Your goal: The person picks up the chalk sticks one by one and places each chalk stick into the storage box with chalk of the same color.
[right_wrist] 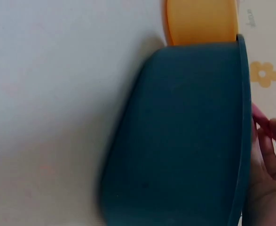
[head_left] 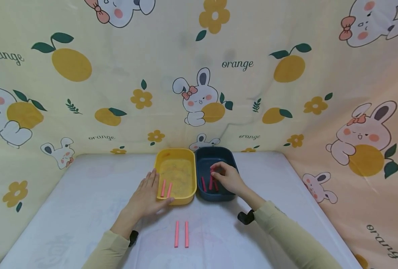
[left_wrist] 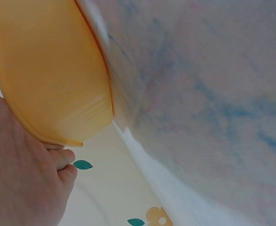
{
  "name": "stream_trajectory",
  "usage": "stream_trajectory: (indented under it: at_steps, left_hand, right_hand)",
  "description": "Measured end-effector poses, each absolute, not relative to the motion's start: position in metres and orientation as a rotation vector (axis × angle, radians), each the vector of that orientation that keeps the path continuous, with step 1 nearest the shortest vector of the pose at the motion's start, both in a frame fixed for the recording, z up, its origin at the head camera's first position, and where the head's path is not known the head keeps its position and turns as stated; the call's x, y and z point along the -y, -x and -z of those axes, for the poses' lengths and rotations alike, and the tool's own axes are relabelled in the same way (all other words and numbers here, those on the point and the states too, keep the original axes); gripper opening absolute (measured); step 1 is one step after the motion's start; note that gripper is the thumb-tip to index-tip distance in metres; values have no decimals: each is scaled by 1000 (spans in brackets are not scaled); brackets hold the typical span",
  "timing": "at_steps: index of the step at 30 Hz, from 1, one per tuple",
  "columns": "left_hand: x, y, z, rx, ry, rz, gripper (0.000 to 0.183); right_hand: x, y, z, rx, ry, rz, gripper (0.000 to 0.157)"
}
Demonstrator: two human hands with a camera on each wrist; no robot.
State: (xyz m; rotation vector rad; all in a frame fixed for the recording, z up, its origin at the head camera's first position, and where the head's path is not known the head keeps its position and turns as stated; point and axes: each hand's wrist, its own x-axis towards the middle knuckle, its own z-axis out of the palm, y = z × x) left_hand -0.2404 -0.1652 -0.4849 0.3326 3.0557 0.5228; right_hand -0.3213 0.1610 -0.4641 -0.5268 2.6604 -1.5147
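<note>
The right hand (head_left: 228, 179) pinches a pink stick (head_left: 210, 183) at its 9 o'clock, long axis roughly 12 to 6, lower end within the dark blue tray (head_left: 216, 197); the yellow tray (head_left: 180, 164) adjoins at 9 o'clock; the left hand (head_left: 146, 198), fingers straight, touches its 8 o'clock side; two loose sticks (head_left: 186, 234) on the surface (head_left: 219, 231) lie nearer the left hand, between its 4 and 5.

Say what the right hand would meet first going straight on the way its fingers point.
Probably the left wall of the dark blue tray, beside the yellow tray. Depth is unclear: the right hand may sit high enough to clear the rim.
</note>
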Motion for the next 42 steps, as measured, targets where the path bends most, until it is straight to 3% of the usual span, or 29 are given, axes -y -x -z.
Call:
stream_trajectory:
  at_steps: [24, 42]
  left_hand:
    - [165, 239, 483, -3048, -317, -543, 117]
    - [165, 240, 484, -3053, -323, -534, 117]
  right_hand:
    - [-163, 355, 475, -2486, 567, 1308, 17]
    - [-158, 373, 486, -2694, 714, 1061, 14]
